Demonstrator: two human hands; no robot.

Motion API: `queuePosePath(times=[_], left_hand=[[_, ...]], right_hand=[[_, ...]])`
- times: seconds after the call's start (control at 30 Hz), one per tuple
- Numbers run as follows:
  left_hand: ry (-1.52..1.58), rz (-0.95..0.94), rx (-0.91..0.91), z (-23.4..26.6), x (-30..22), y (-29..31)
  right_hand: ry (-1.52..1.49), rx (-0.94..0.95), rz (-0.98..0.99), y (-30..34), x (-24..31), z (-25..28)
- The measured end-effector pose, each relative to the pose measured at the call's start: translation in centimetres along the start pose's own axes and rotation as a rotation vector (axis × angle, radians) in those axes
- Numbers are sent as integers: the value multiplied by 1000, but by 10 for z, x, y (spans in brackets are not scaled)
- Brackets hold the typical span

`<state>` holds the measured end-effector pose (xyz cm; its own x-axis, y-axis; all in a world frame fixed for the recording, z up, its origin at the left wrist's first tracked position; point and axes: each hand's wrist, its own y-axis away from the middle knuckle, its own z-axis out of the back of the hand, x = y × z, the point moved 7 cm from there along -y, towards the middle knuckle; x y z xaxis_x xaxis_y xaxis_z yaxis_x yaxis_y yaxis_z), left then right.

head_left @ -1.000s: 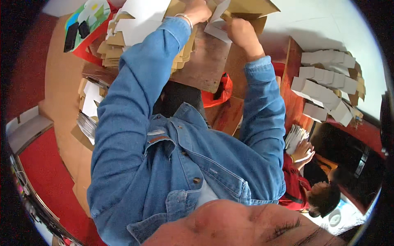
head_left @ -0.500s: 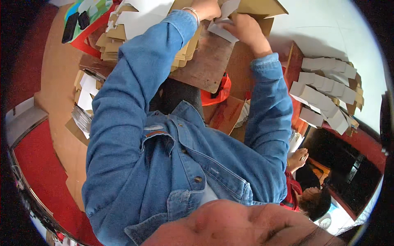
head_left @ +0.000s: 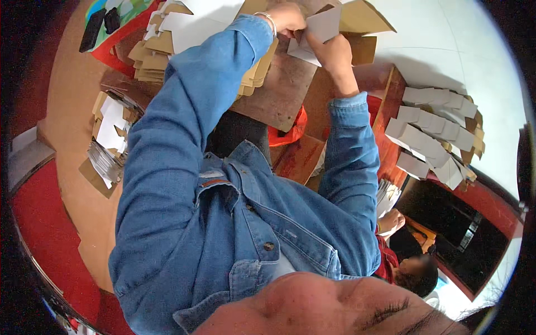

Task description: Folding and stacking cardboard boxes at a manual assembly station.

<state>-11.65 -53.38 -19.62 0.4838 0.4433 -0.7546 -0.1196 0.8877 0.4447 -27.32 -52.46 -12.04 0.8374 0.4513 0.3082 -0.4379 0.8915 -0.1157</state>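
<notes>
A partly folded cardboard box (head_left: 324, 23), white on one face and brown on the other, is between my two hands at the top of the view. My right hand (head_left: 336, 54) is closed on its white flap, thumb and fingers pressed together at the near side. On the left, my left hand (head_left: 286, 18) has its fingers curled in against the box's edge; the fingertips are partly hidden. The box's brown panels (head_left: 363, 18) spread to the right. Below lies the worn wooden tabletop (head_left: 285, 92), with a pile of flat brown and white cardboard blanks (head_left: 153, 58) left of my hands.
At the right, several rows of folded white boxes (head_left: 432, 137) stand stacked. A bundle of flat cardboard pieces (head_left: 109, 131) lies at the left. A red bag (head_left: 293, 131) hangs under the table edge. Another person's hand (head_left: 392, 222) shows at the lower right.
My right hand has shifted slightly down and its fingers have closed in on the flap. The white flap now stands more upright. My left hand has moved slightly right and down.
</notes>
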Motion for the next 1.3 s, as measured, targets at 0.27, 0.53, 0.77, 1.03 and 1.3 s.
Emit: queuePosePath(times=[0.27,0.53,0.77,1.03,1.3], left_hand=[[-222,-38,-136,0,6,-2],[-130,-199,-381,12,18,9],[-124,-220,-353,14,8,18],[-260,-531,-460,22,-24,40],[-288,-207,-341,32,-22,32]], right_hand=[[227,-3,70,15,18,6],[254,71,30,8,45,6],[236,139,79,1,35,2],[227,197,-62,-7,38,-9],[-133,208,285,4,23,15]])
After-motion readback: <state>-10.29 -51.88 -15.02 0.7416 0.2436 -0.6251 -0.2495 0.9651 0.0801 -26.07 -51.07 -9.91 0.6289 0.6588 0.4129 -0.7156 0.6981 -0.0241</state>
